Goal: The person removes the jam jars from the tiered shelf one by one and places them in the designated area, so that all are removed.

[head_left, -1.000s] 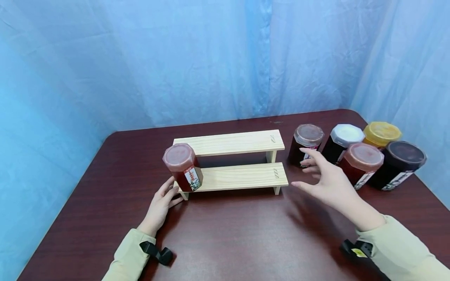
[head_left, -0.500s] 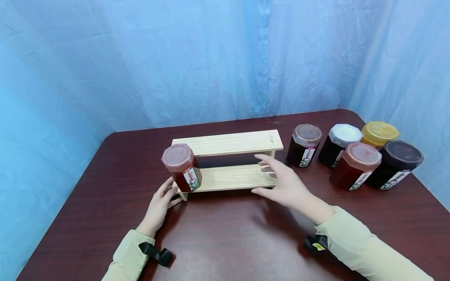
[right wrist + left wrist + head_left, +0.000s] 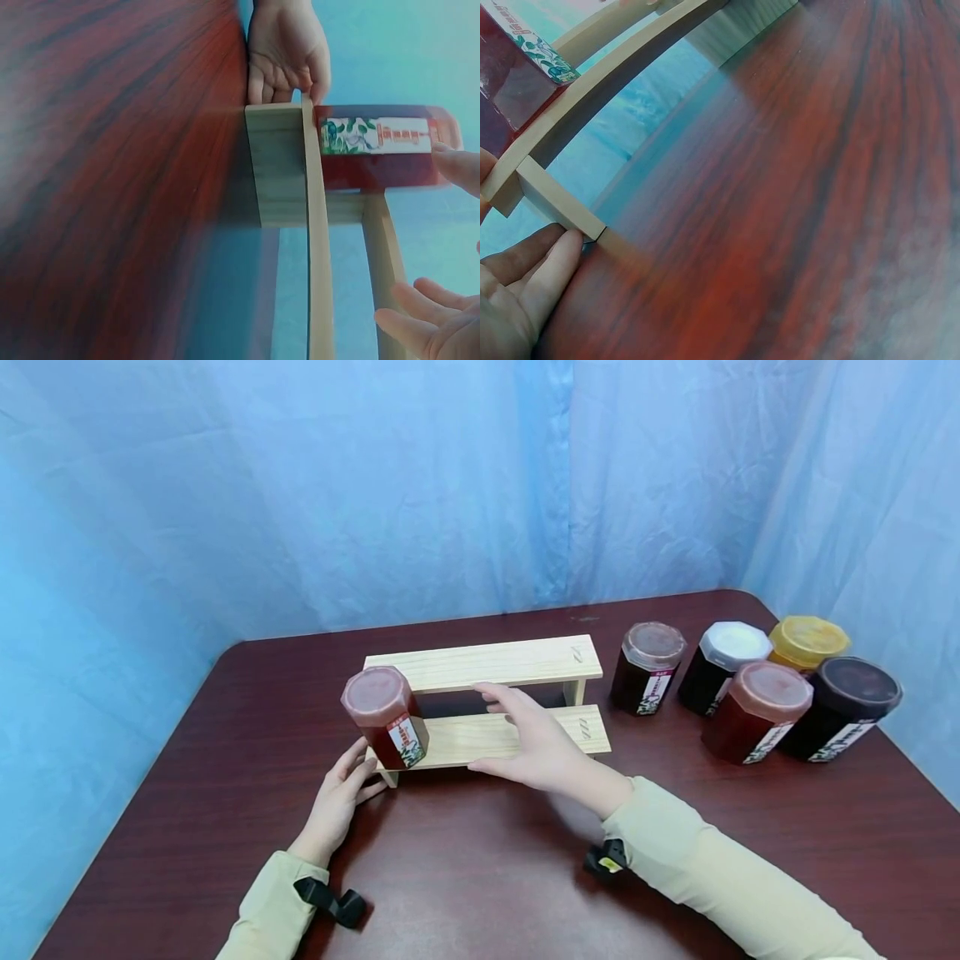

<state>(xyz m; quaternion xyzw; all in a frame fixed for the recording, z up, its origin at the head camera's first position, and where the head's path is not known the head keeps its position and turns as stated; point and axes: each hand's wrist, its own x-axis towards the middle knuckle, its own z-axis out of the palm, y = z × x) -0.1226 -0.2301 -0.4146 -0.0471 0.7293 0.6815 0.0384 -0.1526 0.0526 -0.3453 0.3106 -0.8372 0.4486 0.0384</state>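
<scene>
A two-tier wooden shelf (image 3: 480, 739) stands on the table, its steps pale and bare of paint. One red-brown lidded jar (image 3: 397, 731) with a white label is upright on the left end of its lower tier. My left hand (image 3: 341, 793) grips that end of the shelf, with fingertips (image 3: 559, 259) against the short leg and the board's end between finger and thumb in the right wrist view. Over the middle of the lower tier is my right hand (image 3: 536, 743), holding nothing, thumb and fingers spread apart towards the jar. In the right wrist view one fingertip overlaps the jar's lid end.
Several more jars stand at the right: one with a brownish lid (image 3: 648, 668), one white-lidded jar (image 3: 727, 664), a yellow-lidded jar (image 3: 810, 639), a red jar (image 3: 757, 714) and a dark one (image 3: 843, 706). Blue curtains (image 3: 405, 493) hang behind the table.
My right hand has moved left from beside the jars on the right to over the lower tier, staying spread. My left hand and the jar on the shelf have stayed in place.
</scene>
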